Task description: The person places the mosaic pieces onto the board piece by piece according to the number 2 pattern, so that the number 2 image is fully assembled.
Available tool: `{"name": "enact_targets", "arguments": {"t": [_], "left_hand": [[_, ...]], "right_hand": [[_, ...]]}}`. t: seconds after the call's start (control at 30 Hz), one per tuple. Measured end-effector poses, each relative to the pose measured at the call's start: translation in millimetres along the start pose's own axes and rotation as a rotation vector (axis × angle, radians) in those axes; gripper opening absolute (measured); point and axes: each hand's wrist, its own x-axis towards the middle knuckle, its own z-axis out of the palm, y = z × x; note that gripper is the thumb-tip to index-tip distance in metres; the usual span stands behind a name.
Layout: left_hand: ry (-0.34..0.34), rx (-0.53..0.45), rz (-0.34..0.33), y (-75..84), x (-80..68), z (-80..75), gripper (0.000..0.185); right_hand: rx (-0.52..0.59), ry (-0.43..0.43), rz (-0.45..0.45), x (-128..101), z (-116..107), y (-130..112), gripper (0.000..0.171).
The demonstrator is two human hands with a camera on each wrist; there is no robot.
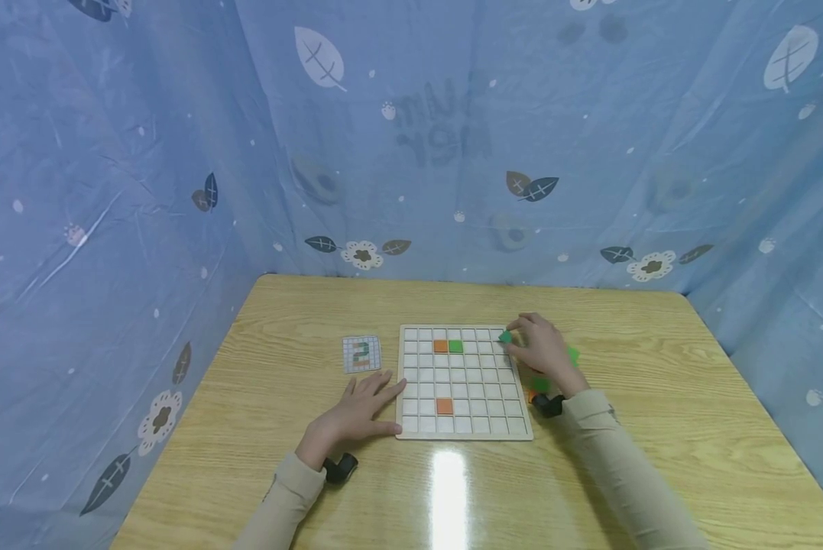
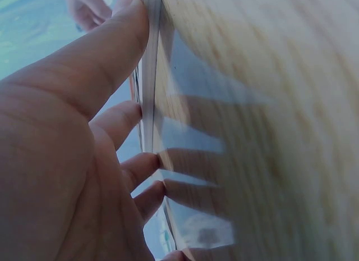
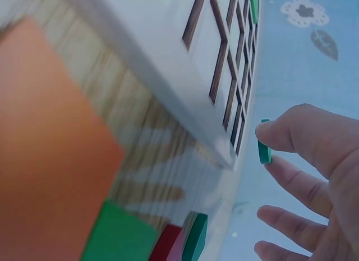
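A green square tile is pinched at the far right corner of a pale gridded board, which the other hand braces.
The right hand holds the green square tile by its edges between thumb and forefinger, other fingers loosely spread, a grip that seems meant to leave its faces free. The left hand, fingers spread and grasping nothing, touches the left edge of the pale wooden gridded board, probably steadying it on the wood-grain bench. The tile is thus at the right hand's fingertips, well apart from the left hand and across the board from it. Loose orange and green square tiles lie right of the board, probably for easy reach.
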Motion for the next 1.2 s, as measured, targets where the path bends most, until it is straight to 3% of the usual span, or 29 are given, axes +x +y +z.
{"name": "enact_targets", "arguments": {"t": [1.2], "left_hand": [[0.0, 0.028, -0.001, 0.3, 0.4, 0.2, 0.075]], "right_hand": [[0.023, -0.055, -0.102, 13, 21, -31, 0.028]]}}
